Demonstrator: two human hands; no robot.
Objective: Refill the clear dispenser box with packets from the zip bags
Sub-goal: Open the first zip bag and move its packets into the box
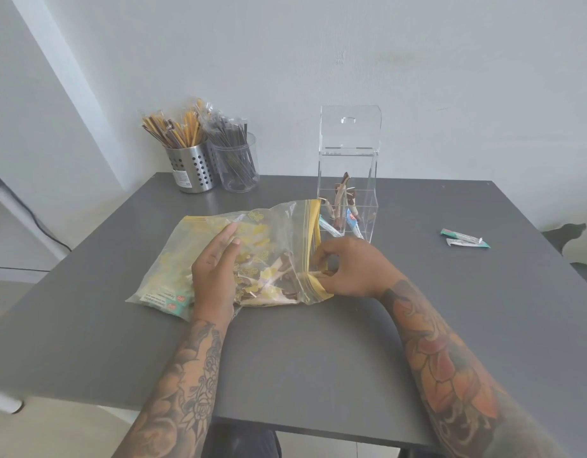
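Because the zip bag (272, 256) was thin, crinkly film stuffed with loose sachets, it looked light, floppy and a little slippery, likely to sag and spill if lifted by its body; the stiffer yellow zip strip seemed the sounder place to take hold. It lay flat on the grey tabletop (318, 358), mouth turned toward 3 o'clock, overlapping a second bag of teal packets (166, 300) at its 8 o'clock. The left hand (216, 269) rested on the bag with fingers straight, pressing it down and grasping nothing. The right hand (348, 269), at the bag's 3 o'clock edge, pinched the yellow strip with curled fingers. The clear dispenser box (348, 193) stood just beyond at 1 o'clock, lid raised, few sachets inside. Two loose teal packets (465, 238) lay well apart at 3 o'clock.
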